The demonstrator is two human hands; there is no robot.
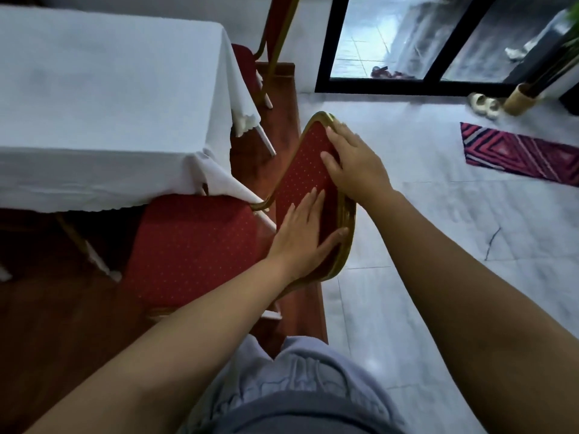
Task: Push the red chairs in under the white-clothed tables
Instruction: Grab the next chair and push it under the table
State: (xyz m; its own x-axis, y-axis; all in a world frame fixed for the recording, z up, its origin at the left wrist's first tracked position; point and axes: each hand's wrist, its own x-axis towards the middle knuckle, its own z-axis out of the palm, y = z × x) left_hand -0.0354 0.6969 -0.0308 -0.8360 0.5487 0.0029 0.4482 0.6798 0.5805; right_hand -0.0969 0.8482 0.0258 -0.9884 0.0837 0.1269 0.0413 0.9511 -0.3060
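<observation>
White cloth covers the big table (103,98) on our left, and it hangs down at the corner. Next comes the red chair with the gold metal rim (194,245). Its seat sits partly under the cloth edge, and its back points at us. A second red chair (247,64) stands at the far side of the table, near the glass door (407,42).

Our left hand (300,239) lies flat and wide on the chair back, thumb hooked over the rim. Our right hand (354,164) rests spread out on the top edge.

If we push now, the chair could catch the hanging cloth and drag it. Its legs could also bump the table leg (264,139).
</observation>
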